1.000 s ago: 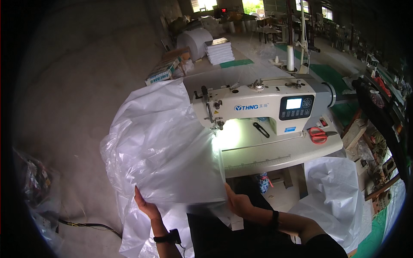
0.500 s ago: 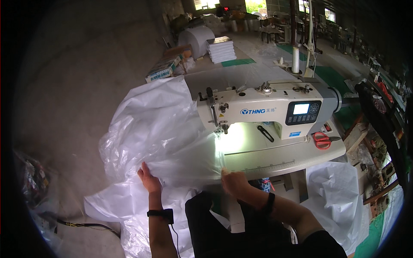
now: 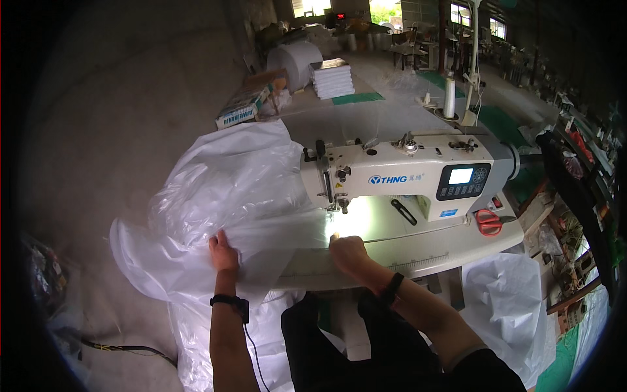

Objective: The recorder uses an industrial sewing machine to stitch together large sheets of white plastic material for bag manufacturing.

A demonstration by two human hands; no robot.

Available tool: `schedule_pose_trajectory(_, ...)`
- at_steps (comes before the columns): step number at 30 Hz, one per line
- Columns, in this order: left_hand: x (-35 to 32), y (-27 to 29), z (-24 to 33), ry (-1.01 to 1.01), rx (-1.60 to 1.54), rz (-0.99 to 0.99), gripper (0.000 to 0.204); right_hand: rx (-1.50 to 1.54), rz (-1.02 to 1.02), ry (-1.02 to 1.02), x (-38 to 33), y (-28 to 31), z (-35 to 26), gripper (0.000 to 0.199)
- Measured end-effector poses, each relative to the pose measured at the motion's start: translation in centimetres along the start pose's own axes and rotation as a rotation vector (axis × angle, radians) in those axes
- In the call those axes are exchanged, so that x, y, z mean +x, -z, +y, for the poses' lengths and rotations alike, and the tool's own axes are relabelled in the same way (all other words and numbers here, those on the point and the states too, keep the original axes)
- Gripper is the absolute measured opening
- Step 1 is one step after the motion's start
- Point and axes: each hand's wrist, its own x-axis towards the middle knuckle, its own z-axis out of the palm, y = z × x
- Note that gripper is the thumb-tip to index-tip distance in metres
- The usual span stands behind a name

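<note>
The white plastic sheet [image 3: 219, 189] lies left of the sewing machine [image 3: 392, 173], its right part on the bench [image 3: 418, 251] by the lit needle area and the rest hanging over the left side. The right hand [image 3: 351, 253] is at the sheet's right edge, just in front of the needle, probably to guide that edge. Its fingers are curled together; glare prevents telling whether they clamp the sheet. The left hand [image 3: 224, 255] rests against the sheet farther left, probably to support the loose material and limit drag. Whether its fingers pinch the sheet cannot be told. The red scissors [image 3: 488, 223] and black snips [image 3: 404, 212] lie right of the sheet, presumably within reach yet out of its path.

Compared with half a second ago, the right hand is closer to the needle, and the sheet's loose flap extends farther left.
</note>
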Motion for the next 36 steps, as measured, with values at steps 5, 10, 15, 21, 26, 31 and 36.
schedule_pose_trajectory(5,2.2,0.9,-1.3,-0.202,0.103,-0.209,0.065,0.068,-0.089,-0.035,1.2,1.3,1.5,0.017)
schedule_pose_trajectory(10,1.8,3.2,-3.7,-0.270,0.198,-0.250,0.067,0.358,-0.157,0.016,-0.6,3.7,6.4,0.027)
schedule_pose_trajectory(15,1.8,7.4,-1.4,0.137,0.569,-0.507,0.058,0.299,-0.115,0.016,-0.2,2.7,8.5,0.045)
schedule_pose_trajectory(21,-6.1,6.3,15.0,-1.117,-0.087,-0.088,0.036,0.241,0.115,0.198,0.2,0.2,7.9,0.040)
schedule_pose_trajectory(26,-10.1,1.5,22.0,-1.084,-0.181,-0.288,0.033,0.267,0.169,0.227,-0.1,0.5,8.7,0.031)
schedule_pose_trajectory(31,-6.2,-1.6,22.5,-0.790,-0.263,-0.298,0.026,0.331,0.004,0.147,0.8,0.3,8.7,0.025)
schedule_pose_trajectory(36,-4.9,-3.9,22.9,-0.409,-0.530,-0.452,0.012,0.485,-0.062,-0.049,3.1,-1.0,7.7,0.026)
